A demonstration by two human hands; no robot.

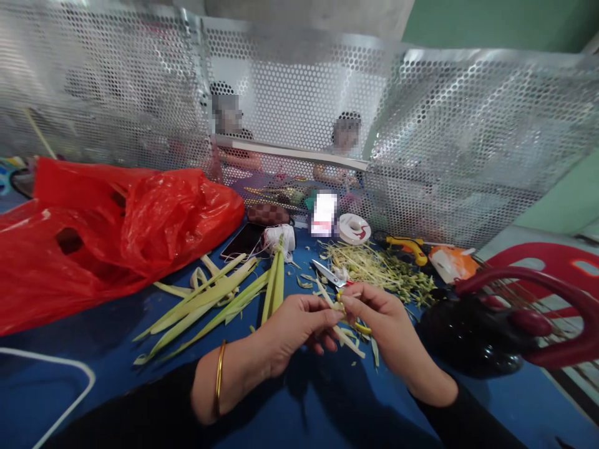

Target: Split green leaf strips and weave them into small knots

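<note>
Above the blue table, my left hand [299,327] pinches a pale leaf strip [350,344] between thumb and fingertips. My right hand [379,321] grips the same strip from the other side, its fingertips nearly meeting the left ones. Part of the strip is covered by the fingers. Just beyond the hands lie scissors [327,272], blades pointing away to the left, handles partly hidden by my right hand. Long green-yellow leaf strips [201,305] fan out left of my left hand. Behind them stands a spool of white thread [281,240]. Small leaf scraps [304,284] are scattered around.
A red plastic bag [116,231] fills the left. A dark pot with a maroon handle [468,337] stands close by my right arm. Dried stems [360,265], a white reel [354,229] and a lit phone [322,212] line the back, before a perforated sheet [299,81]. Two people sit beyond.
</note>
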